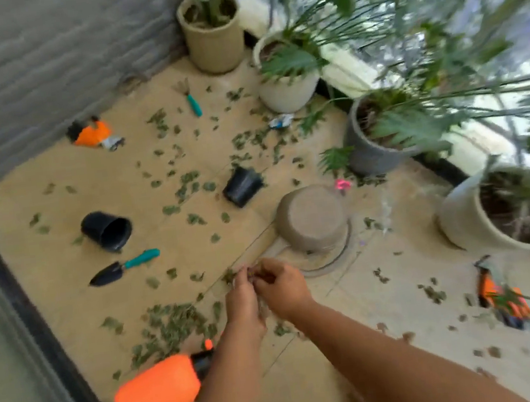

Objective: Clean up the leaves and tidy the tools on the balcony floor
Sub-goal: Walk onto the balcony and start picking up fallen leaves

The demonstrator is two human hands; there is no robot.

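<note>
Mostly blur, but both hands meet low over the tan tile floor (56, 199). Left hand (244, 300) and right hand (282, 287) are close together, fingertips touching or nearly so, fingers curled — they seem to pinch a few small leaf bits between them, though motion smear makes the exact grip hard to tell.

Leaves (169, 329) lie scattered over the floor, thickest in a pile just left of the left hand, more spread toward the pots. Tools on the floor: a teal-handled trowel (121, 268) left of the hands, a teal-handled hand rake (190, 99) far back near the beige pot (213, 36), an orange spray bottle (160, 394) on its side beside the left forearm. Two black nursery pots — one (107, 231) tipped over above the trowel, another (242, 187) mid-floor. An upturned grey bowl-shaped pot (311, 218) sits on a saucer just beyond the hands. Orange gloves (506, 301) lie at right.
</note>
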